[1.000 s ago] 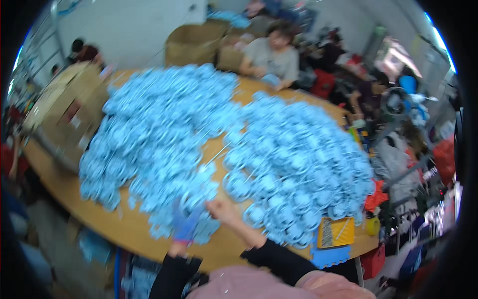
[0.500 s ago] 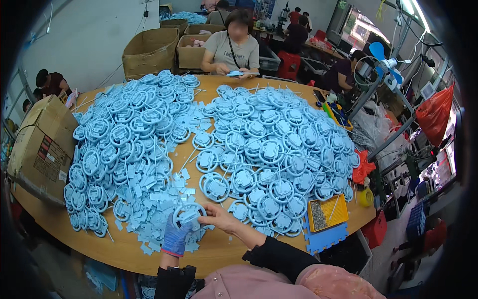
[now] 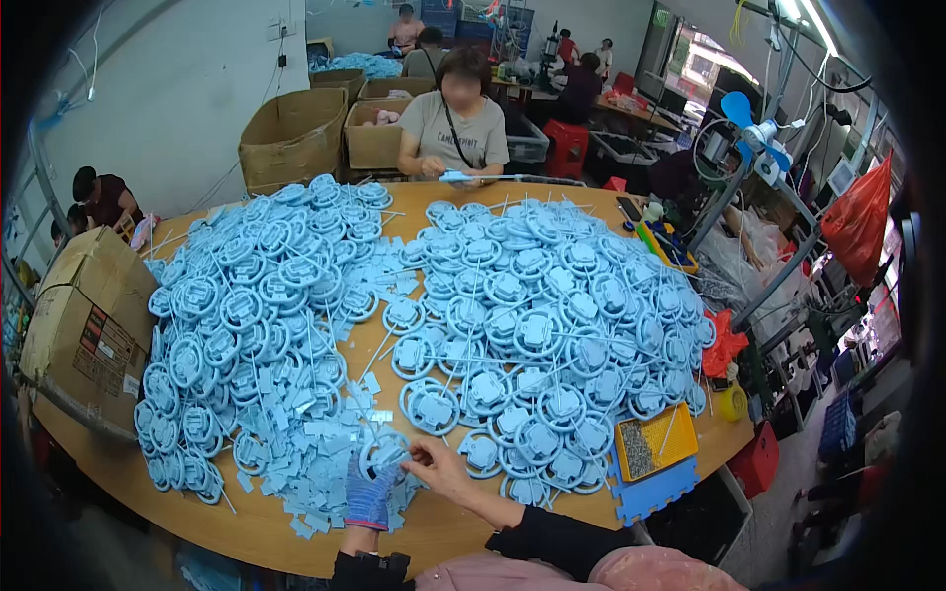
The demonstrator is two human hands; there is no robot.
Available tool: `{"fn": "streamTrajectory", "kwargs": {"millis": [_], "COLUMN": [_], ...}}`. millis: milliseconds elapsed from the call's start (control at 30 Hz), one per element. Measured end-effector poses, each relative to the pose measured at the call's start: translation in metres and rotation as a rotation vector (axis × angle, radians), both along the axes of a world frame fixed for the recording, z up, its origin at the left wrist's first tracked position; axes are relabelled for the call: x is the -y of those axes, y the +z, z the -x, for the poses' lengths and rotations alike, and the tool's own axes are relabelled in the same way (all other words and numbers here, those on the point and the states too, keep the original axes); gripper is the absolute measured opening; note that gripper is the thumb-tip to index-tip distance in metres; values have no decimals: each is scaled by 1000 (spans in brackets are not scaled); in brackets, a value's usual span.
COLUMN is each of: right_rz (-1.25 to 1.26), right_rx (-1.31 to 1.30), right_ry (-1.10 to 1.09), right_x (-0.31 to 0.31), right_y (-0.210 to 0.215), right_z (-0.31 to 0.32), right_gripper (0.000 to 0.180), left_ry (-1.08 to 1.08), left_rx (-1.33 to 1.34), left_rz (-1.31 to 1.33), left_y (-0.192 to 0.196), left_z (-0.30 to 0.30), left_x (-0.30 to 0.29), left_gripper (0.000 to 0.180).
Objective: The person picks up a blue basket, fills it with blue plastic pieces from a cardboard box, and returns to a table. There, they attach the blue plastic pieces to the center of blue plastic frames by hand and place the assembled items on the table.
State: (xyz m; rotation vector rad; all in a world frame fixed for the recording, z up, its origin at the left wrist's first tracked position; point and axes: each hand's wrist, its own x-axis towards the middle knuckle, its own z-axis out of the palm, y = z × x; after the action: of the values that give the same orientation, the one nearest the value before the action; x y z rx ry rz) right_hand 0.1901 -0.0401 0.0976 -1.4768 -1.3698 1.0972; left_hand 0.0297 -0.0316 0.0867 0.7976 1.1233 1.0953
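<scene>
My left hand (image 3: 372, 492), in a blue-and-purple work glove, grips a light blue plastic wheel-shaped ring (image 3: 385, 455) at the near edge of the round wooden table (image 3: 443, 527). My bare right hand (image 3: 440, 467) pinches the ring's right side. Loose flat blue plastic pieces (image 3: 315, 463) lie around and under both hands. A big heap of blue rings (image 3: 251, 315) covers the table's left half, and a second heap of blue rings (image 3: 542, 325) with thin rods covers the right half.
A yellow tray of small parts (image 3: 653, 441) sits on a blue foam mat (image 3: 655, 490) at the right edge. A cardboard box (image 3: 84, 315) stands at the left. A person (image 3: 453, 123) sits across the table. More boxes (image 3: 296, 133), a fan (image 3: 754, 133) and other people are behind.
The view has tilted up, showing more of the room behind. My hands stayed at the near edge; the right hand has closed in on the ring held by the gloved left hand.
</scene>
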Motion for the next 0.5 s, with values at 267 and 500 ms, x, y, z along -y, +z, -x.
{"fn": "streamTrajectory", "kwargs": {"millis": [267,500], "right_rz": [388,262], "right_rx": [-597,-498], "right_ry": [177,141], "right_x": [-12,-9], "right_y": [-18,-16], "right_z": [-4,-4], "right_gripper": [21,40], "left_ry": [117,-77], "left_rx": [76,225], "left_rz": [-10,45], "left_y": [8,25], "left_z": [13,20], "left_x": [3,-1], "left_gripper": [61,65]}}
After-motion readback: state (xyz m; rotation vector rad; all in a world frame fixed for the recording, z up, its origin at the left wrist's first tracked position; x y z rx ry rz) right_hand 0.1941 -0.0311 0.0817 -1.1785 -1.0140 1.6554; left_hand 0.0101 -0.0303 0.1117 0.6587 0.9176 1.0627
